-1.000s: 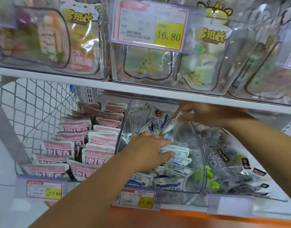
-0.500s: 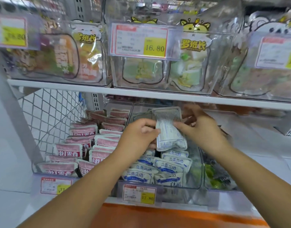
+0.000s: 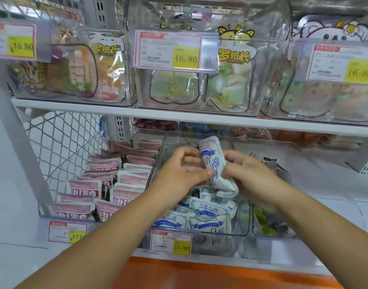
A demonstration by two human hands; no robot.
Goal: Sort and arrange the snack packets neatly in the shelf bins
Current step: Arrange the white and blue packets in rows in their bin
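Fingers (image 3: 188,152) curled, pinching white packet (image 3: 212,163)

1 packet (image 3: 215,163) is above the middle bin (image 3: 242,230).

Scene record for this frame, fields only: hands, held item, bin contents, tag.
held packet: white and blue, roughly upright, above middle bin
left hand: grips held packet's left edge
right hand: grips its right side
matching packets: stacked in middle bin
pink packets: rows, next bin left
price tag: 17.80, middle bin front
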